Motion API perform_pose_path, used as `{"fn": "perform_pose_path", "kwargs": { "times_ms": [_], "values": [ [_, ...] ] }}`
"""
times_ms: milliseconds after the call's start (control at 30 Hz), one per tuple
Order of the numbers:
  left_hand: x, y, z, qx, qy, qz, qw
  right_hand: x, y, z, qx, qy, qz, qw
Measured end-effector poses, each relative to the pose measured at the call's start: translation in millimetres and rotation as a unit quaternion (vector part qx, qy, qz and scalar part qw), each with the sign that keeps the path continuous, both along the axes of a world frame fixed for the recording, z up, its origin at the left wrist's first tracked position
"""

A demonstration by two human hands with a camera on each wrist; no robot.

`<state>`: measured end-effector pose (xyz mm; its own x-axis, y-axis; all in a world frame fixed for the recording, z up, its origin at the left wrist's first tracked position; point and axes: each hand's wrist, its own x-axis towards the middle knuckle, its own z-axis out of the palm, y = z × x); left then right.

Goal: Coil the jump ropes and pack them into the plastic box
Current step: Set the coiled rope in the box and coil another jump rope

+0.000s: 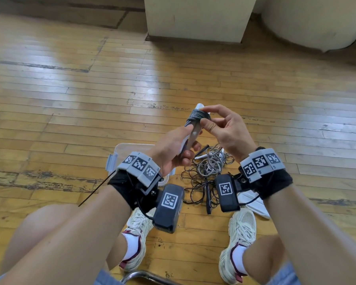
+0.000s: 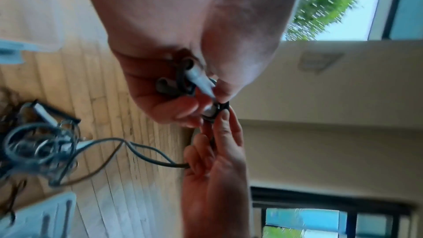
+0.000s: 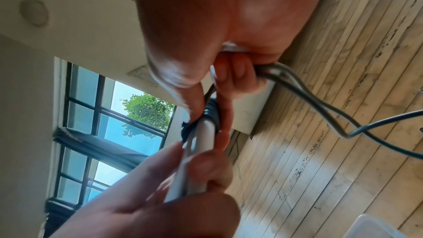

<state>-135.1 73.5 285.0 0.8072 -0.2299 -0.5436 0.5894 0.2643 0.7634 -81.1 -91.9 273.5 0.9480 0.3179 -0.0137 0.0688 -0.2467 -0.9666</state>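
A: Nearest, left hand [image 1: 174, 150] clamped round the pale handles [image 1: 194, 131], held together. Right hand [image 1: 224, 128] pinches the dark rope turns [image 1: 197, 116] wound at the handles' top end, spare cord trapped under its curled fingers [image 3: 238, 71].

B: Handling?

A: Light, I'd judge; cord thin, springy, likely to unwind if released. Keep hold on the wraps, not the slick handles.

B: Further out?

A: Tangled ropes [image 1: 208, 169] lie on the wooden floor [image 1: 70, 99] beside the plastic box [image 1: 119, 153]. Box mostly behind the left wrist; contents can't be told.
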Motion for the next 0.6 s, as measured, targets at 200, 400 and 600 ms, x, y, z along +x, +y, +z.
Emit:
{"fn": "perform_pose_path", "kwargs": {
  "times_ms": [200,400,600],
  "values": [
    [-4,-5,-14,0.474,-0.235,-0.068,0.846,-1,9,-17,-0.053,-0.031,-0.095,0.994],
    [-2,-5,-25,0.640,-0.277,-0.070,0.713,-8,23,-21,-0.067,-0.018,-0.110,0.992],
    [2,0,-23,0.627,-0.227,-0.046,0.744,-8,25,-16,-0.107,0.041,-0.067,0.991]
  ]
}}
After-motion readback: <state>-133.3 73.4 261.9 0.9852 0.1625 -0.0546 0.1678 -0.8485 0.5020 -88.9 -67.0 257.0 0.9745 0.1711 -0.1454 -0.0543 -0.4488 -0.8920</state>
